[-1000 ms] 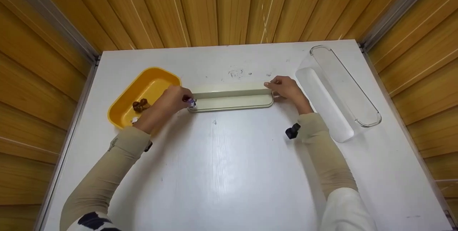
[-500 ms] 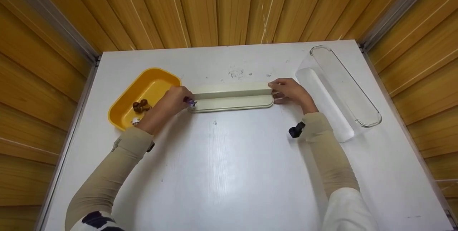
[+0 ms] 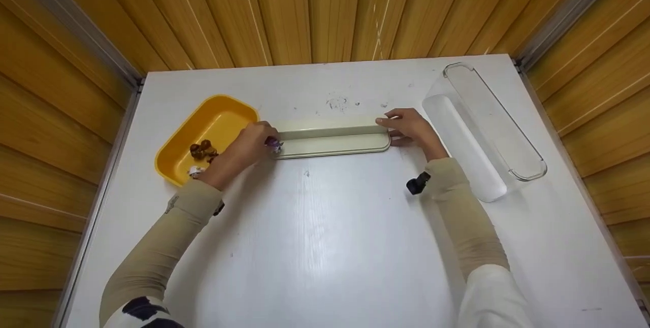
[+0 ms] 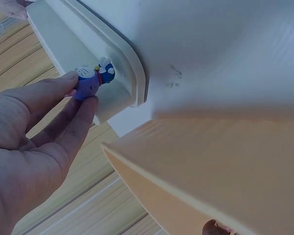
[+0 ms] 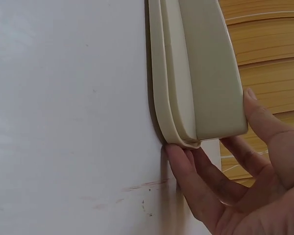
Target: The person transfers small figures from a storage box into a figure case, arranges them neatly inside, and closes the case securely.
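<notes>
My left hand (image 3: 248, 144) pinches a small purple-and-blue figurine (image 4: 88, 85) between thumb and fingers. The figurine lies sideways in the left wrist view, over the lower step of a long cream stepped stand (image 3: 332, 144) at its left end. I cannot tell whether it touches the stand. At the other end, my right hand (image 3: 410, 126) holds the stand, thumb against the raised step and fingers around the rounded lower corner. Beside the left forearm, a yellow bin (image 3: 226, 115) contains brown figurines (image 3: 202, 150) and a small white one (image 3: 195, 171), partly hidden by that arm.
A clear lidless-looking plastic case (image 3: 464, 132) with a white base lies at the right on the white table (image 3: 315, 226). Wood-patterned panels (image 3: 330, 13) enclose the table at the back and sides. Dark marks show on the tabletop behind the stand.
The left hand stays at the stand's left end with the figurine, which has tilted slightly. The right hand has shifted a little along the right end. The view has moved slightly.
</notes>
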{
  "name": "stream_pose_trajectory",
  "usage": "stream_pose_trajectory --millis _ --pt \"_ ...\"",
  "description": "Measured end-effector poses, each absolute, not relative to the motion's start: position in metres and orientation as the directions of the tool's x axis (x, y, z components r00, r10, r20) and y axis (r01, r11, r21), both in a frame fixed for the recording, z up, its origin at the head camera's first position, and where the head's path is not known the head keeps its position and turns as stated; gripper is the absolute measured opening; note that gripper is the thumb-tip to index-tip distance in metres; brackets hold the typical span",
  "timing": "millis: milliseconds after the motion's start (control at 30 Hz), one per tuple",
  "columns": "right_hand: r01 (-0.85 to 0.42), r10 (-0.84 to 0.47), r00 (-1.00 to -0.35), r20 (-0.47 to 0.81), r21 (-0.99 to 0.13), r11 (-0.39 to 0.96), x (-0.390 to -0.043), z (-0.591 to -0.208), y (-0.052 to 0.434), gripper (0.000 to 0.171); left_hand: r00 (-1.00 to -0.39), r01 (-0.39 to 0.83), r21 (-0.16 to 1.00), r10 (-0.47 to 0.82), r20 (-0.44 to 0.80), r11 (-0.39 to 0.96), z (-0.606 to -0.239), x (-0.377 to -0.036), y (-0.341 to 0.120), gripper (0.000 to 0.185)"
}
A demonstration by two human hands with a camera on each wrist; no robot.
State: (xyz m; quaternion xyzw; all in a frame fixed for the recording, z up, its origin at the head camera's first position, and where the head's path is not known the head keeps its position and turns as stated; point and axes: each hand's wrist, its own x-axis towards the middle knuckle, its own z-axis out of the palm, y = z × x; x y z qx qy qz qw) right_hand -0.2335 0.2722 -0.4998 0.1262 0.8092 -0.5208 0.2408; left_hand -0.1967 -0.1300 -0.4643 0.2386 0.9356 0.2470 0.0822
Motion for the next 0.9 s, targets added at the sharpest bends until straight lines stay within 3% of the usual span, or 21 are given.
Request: stream_pose_trajectory --millis 367,667,900 --pt "0.507 -0.045 -0.828 -0.558 -0.781 0.365 -0.2354 -0.4983 0.2722 0.061 -0.868 0.425 0.52 0.497 0.001 0.741 -0.4726 -0.2001 -0.1293 0.023" --pt "0.517 -0.034 -0.824 -0.565 -0.775 0.363 -0.2351 -0.4977 0.2719 0.06 -0.884 0.352 0.492 0.455 -0.105 0.796 -0.4703 -0.2014 -0.1212 0.022" --pt "0.521 -0.033 -0.824 -0.566 -0.778 0.349 -0.2357 -0.5 0.2734 0.061 -0.881 0.358 0.478 0.459 -0.111 0.802 -0.4702 -0.2026 -0.1204 0.019"
